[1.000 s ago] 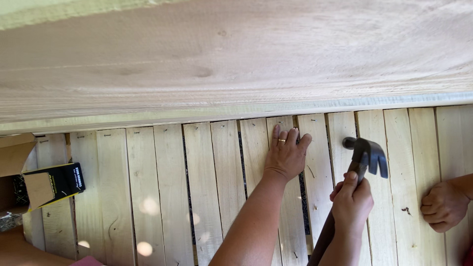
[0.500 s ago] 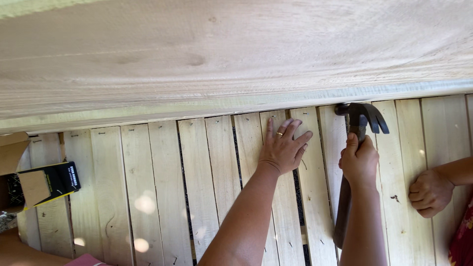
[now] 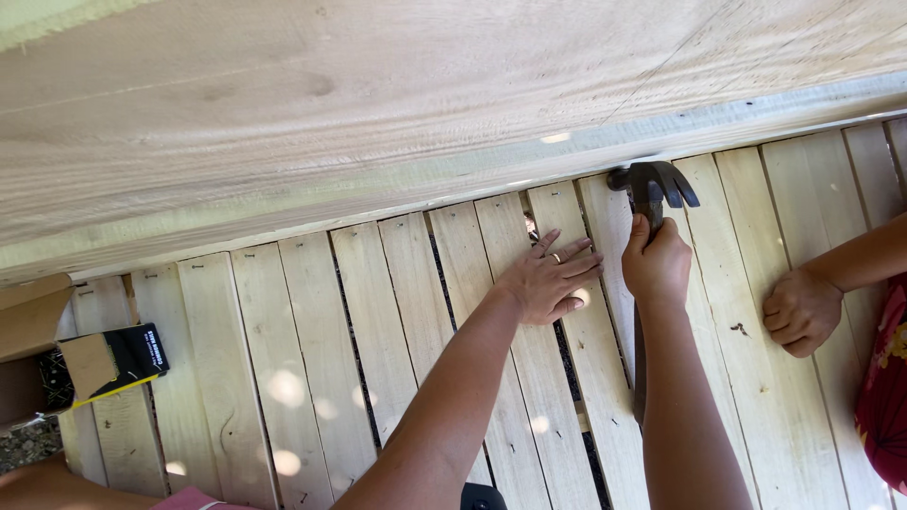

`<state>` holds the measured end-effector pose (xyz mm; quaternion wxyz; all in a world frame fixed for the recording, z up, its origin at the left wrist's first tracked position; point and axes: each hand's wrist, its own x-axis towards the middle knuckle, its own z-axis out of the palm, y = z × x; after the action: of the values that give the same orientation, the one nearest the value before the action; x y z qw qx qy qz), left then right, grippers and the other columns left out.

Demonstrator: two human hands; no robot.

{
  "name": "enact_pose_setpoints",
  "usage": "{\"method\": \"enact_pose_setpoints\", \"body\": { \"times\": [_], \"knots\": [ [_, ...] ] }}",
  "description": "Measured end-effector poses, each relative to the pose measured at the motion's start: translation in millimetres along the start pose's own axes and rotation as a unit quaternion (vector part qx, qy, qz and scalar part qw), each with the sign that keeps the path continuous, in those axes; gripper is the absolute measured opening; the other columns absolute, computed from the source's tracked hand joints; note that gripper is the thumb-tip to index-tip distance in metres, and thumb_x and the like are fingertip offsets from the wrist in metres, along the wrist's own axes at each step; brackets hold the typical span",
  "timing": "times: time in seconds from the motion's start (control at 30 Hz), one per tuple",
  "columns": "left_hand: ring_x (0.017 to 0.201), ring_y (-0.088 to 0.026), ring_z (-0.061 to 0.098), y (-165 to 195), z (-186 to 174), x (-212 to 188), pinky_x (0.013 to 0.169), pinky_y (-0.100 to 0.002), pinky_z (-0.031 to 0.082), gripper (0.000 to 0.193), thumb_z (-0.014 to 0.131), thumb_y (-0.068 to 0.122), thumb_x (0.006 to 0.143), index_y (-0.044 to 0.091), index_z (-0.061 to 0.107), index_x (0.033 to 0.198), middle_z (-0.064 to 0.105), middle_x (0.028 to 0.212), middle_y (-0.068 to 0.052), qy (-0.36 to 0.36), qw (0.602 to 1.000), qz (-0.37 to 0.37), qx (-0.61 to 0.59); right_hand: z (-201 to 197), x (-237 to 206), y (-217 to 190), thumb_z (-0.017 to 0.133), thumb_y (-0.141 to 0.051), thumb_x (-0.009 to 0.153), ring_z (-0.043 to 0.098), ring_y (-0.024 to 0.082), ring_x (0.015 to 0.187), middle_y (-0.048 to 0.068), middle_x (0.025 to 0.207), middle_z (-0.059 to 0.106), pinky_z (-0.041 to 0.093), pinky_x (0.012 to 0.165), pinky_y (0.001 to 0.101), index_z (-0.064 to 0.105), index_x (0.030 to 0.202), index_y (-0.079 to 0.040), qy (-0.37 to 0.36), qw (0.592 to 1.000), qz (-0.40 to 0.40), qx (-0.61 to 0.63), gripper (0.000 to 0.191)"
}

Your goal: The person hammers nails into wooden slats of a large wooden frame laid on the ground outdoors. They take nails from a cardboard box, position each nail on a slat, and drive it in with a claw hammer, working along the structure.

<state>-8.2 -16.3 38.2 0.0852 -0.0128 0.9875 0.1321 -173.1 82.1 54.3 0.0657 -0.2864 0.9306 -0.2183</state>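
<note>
Change: since the earlier frames the claw hammer has travelled up the frame, and its head now meets the top end of a pale wooden slat just under the broad plank across the upper half.
Right hand: the right hand is closed tight round the hammer's handle, knuckles up, right of centre.
Left hand: the left hand lies flat with fingers spread, holding nothing, pressing on the slats just left of the hammer; a ring shows on one finger.
Step in hand: by the look of it, a blow landing at the slat's upper end, though no nail is clear under the head.
Next move: likely calls for lifting the hammer and striking the same spot squarely, the flat hand steadying the slat.
Nearby: another person's fist rests on the slats at the right edge; an open cardboard box with a black and yellow flap sits at lower left.
</note>
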Motion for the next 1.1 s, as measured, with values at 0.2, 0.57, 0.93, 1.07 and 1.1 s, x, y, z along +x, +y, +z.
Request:
{"method": "enact_pose_setpoints", "body": {
  "times": [0.2,0.57,0.93,1.07,1.1],
  "knots": [
    [0.149,-0.018,0.033,-3,2,-4,0.132,-0.051,0.006,0.054,0.032,0.05,0.109,0.026,0.037,0.157,0.037,0.159,0.006,-0.044,0.998,0.008,0.05,0,-2,-9,0.057,-0.04,0.108,0.068,0.05,0.079,0.028,0.083,0.069,0.054,0.07,0.0562,0.059,0.092,0.001,0.002,1.0,0.02,-0.019,0.044],
    [0.157,-0.019,0.009,0,29,-105,0.126,-0.051,0.012,0.065,0.038,0.047,0.104,0.025,0.019,0.162,0.007,0.171,0.004,-0.031,0.999,-0.038,-0.008,19,17,13,0.057,-0.042,0.107,0.068,0.051,0.085,0.029,0.089,0.07,0.054,0.076,0.0582,0.062,0.097,0.0,0.009,0.999,0.027,-0.033,0.044],
    [0.157,-0.023,0.02,-63,-3,-212,0.126,-0.051,0.019,0.05,0.059,0.012,0.091,0.013,0.055,0.141,0.025,0.169,-0.004,0.047,0.979,-0.19,0.049,6,9,-42,0.06,-0.041,0.111,0.059,0.022,0.053,0.016,0.075,0.061,0.052,0.051,0.0399,0.059,0.099,0.007,-0.083,0.972,0.131,0.178,0.049],
    [0.153,-0.027,0.029,-78,-11,-244,0.125,-0.053,0.022,0.048,0.061,0.01,0.089,0.011,0.06,0.137,0.037,0.161,-0.009,0.198,0.947,-0.251,-0.03,43,-108,-112,0.072,-0.014,0.095,0.056,0.015,0.051,0.006,0.072,0.058,0.049,0.045,0.0334,0.056,0.103,-0.001,-0.071,0.934,0.089,0.338,0.022],
    [0.152,-0.028,0.031,-76,-10,-252,0.125,-0.053,0.024,0.046,0.062,0.011,0.09,0.009,0.061,0.136,0.04,0.159,-0.011,0.233,0.936,-0.26,-0.053,54,-137,-132,0.071,-0.012,0.094,0.056,0.014,0.051,0.005,0.072,0.059,0.048,0.045,0.0322,0.056,0.103,-0.003,-0.098,0.923,0.086,0.363,0.02]
  ]
}}
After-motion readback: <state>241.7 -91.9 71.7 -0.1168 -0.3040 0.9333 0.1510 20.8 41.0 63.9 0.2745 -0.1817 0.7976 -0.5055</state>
